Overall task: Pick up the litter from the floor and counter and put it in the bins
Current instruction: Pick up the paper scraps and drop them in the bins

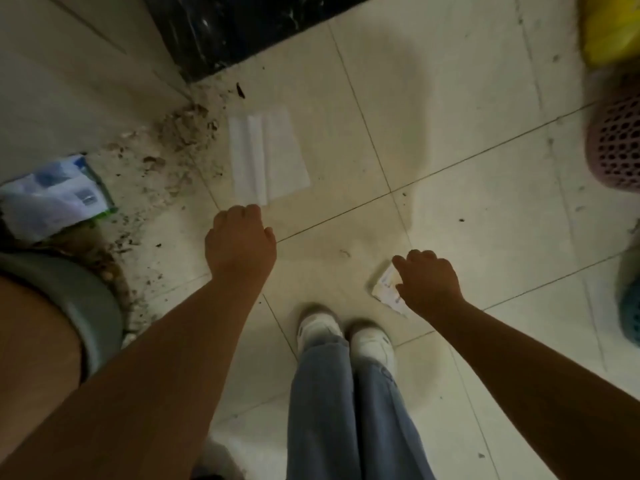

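A flat white folded paper sheet (268, 154) lies on the tiled floor ahead of my feet. My left hand (239, 244) hovers just short of its near edge, fingers curled, nothing visible in it. My right hand (429, 282) is to the right, fingers curled around a small crumpled paper scrap (384, 287) that sticks out on its thumb side. A blue and white wrapper (55, 192) lies at the far left by the wall.
A pink perforated basket (616, 147) stands at the right edge with a yellow bag (609, 26) behind it and a teal basket (630, 306) nearer. A grey basin (79, 299) is at left. Dirt and debris (166, 150) are strewn along a black marble strip (225, 29).
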